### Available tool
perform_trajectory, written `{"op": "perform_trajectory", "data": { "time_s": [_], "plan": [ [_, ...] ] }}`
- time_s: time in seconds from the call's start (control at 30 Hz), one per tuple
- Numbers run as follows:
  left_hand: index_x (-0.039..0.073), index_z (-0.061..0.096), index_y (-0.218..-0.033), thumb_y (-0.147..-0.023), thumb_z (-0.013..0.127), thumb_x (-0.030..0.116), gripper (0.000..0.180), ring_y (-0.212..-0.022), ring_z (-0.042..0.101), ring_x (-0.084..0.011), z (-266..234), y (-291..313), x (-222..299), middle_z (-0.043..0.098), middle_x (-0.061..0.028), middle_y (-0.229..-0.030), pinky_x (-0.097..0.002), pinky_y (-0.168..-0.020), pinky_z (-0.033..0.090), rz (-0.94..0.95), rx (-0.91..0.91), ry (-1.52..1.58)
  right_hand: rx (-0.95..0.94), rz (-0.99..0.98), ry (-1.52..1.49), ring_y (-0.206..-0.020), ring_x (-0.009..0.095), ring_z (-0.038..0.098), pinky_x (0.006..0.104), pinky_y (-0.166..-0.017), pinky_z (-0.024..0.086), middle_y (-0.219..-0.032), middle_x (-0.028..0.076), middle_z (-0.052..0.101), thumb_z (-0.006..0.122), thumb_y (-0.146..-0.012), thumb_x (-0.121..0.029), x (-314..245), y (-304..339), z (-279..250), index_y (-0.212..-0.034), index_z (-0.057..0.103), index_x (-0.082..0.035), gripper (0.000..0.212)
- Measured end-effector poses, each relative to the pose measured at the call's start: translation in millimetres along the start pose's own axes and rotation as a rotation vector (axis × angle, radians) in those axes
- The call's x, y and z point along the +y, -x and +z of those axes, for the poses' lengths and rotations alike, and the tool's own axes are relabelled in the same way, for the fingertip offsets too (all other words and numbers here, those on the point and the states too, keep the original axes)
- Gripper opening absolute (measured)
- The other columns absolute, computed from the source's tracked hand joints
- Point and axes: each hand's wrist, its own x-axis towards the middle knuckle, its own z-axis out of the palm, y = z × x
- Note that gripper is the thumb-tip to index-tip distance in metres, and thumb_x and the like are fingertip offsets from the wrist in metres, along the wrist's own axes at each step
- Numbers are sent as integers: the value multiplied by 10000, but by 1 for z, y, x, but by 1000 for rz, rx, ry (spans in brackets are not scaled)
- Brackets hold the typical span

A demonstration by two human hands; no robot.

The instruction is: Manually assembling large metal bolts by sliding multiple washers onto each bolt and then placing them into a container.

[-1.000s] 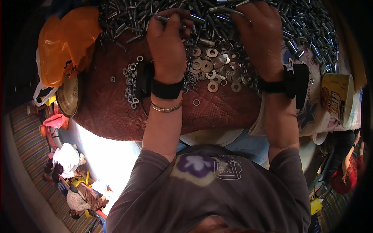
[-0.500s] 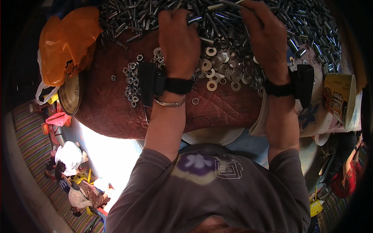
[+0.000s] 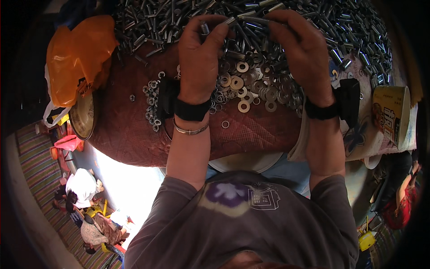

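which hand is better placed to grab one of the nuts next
Probably the left hand: it is nearer the nuts, while the right hand is on the washers' other side. Both hold metal parts, so the left may need freeing first.

Glossy silver metal tubes (image 3: 144, 36) heap along the far edge of the counter (image 3: 264, 134). Nearer its front edge, flat round silver metal washers (image 3: 256, 86) have a duller sheen; small silver hexagonal metal nuts (image 3: 151, 102) glint. The dark red quilted cloth (image 3: 121, 139) looks matt and textured, the orange plastic bag (image 3: 80, 54) smooth and shiny.
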Motion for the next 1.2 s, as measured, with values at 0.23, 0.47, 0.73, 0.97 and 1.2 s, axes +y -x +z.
{"op": "perform_trajectory", "data": {
  "time_s": [0.23,0.47,0.73,0.97,1.2],
  "plan": [
    [45,600,-996,-878,604,126,142,-669,538,-24,5,1,2,626,-6,-809,-152,-526,402,-33,-78,99,27,-85,16,-584,122,580,270,-536,444,-675,77,608,611,-857,-112,0,-1,6,-984,626,-61,138],
    [52,605,-970,-856,636,106,130,-605,497,-25,4,2,2,595,19,-771,-156,-501,386,-139,-95,330,-96,-5,-83,-612,129,592,275,-533,441,-691,76,604,621,-845,-118,-8,1,4,-963,580,-41,146],
    [48,597,-956,-836,655,85,138,-627,546,-52,9,3,1,615,-10,-812,-162,-515,421,-134,-133,238,-101,-49,109,-602,141,566,298,-524,432,-674,97,591,668,-800,-126,-7,6,11,-922,540,-13,210],
    [54,586,-949,-840,646,68,126,-739,615,-94,6,4,1,636,-37,-861,-189,-585,496,-267,-172,423,-226,239,-252,-560,123,554,283,-482,416,-651,89,595,726,-750,-150,-20,3,2,-909,536,-11,284],
    [61,567,-973,-853,631,68,136,-790,629,-114,5,4,0,632,-51,-893,-228,-638,533,-333,-242,482,-212,119,-92,-546,80,539,239,-463,406,-630,45,589,746,-742,-184,-15,2,4,-868,555,-21,282]
  ]
}}
